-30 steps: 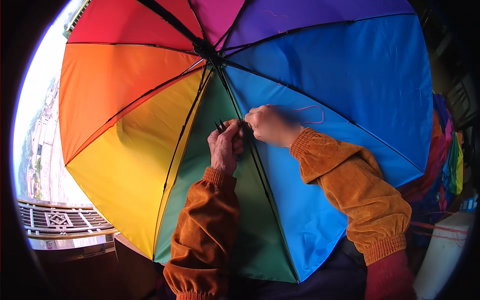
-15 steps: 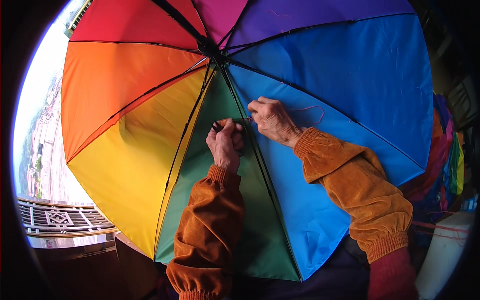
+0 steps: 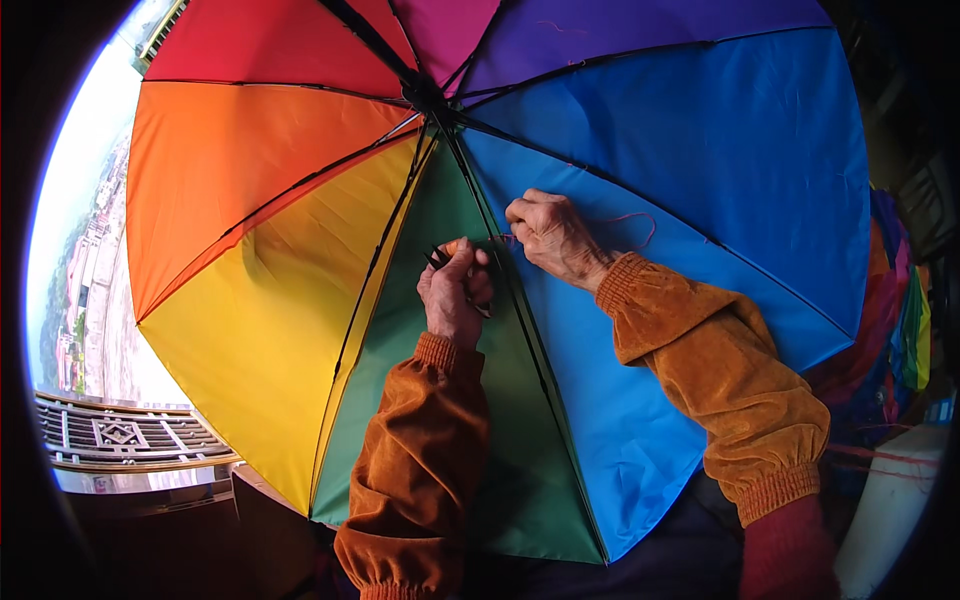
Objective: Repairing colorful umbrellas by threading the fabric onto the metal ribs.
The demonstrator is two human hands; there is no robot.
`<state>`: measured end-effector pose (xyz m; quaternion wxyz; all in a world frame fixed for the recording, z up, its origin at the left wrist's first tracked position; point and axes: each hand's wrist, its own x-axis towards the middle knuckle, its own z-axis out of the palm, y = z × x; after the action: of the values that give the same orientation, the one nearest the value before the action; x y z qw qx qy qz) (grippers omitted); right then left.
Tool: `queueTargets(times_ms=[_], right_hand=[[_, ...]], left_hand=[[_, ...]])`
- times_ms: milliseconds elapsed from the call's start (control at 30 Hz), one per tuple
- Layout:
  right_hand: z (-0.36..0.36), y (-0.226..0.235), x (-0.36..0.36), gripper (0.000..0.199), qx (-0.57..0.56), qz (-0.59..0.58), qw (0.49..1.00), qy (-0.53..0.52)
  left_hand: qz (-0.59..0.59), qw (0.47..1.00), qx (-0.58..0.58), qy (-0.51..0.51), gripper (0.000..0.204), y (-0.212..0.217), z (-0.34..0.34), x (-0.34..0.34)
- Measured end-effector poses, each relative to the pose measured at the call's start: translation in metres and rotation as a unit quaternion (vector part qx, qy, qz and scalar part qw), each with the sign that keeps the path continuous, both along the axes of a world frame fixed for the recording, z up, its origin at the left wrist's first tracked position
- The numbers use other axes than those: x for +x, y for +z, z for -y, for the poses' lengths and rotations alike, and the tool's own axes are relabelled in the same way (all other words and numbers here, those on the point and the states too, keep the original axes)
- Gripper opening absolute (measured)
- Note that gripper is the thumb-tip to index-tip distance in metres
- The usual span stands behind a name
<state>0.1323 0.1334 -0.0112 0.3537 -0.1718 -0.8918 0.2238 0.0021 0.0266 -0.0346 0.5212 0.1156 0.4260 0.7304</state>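
An open rainbow umbrella (image 3: 620, 400) spreads before me, its inner side with black ribs showing. My left hand (image 3: 455, 290) is closed over the green panel, left of a rib. Two dark pointed tips of a small tool (image 3: 436, 257) stick out of it, perhaps thread snips; the rest is mostly hidden. Over the light blue panel, just right of that rib, my right hand (image 3: 555, 235) pinches a thin pink thread (image 3: 648, 222). The thread loops out behind the hand, and a short stretch crosses the rib between both hands. Any needle is too small to make out.
The black shaft (image 3: 370, 42) rises from the hub (image 3: 425, 95) toward the top left. A metal railing (image 3: 130, 435) and a bright window lie at the left. Colourful folded cloth (image 3: 905, 310) and a white rounded object (image 3: 890, 500) with red threads stand at the right.
Both hands and the umbrella have shifted slightly to the right in the picture. My left hand has turned a little, showing more of the dark tips. The right hand keeps its pinch on the thread.
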Motion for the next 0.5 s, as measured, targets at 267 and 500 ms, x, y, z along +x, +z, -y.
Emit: queueTargets(times_ms=[267, 500], right_hand=[[-0.002, 0.002, 0.003, 0.009, 0.015, 0.021, 0.999, 0.032], [-0.001, 0.003, 0.003, 0.008, 0.015, 0.028, 0.999, 0.038]], left_hand=[[-0.042, 0.999, -0.011, -0.033, 0.009, 0.004, 0.001, 0.009], [0.001, 1.000, 0.005, 0.023, 0.011, 0.005, 0.003, 0.008]])
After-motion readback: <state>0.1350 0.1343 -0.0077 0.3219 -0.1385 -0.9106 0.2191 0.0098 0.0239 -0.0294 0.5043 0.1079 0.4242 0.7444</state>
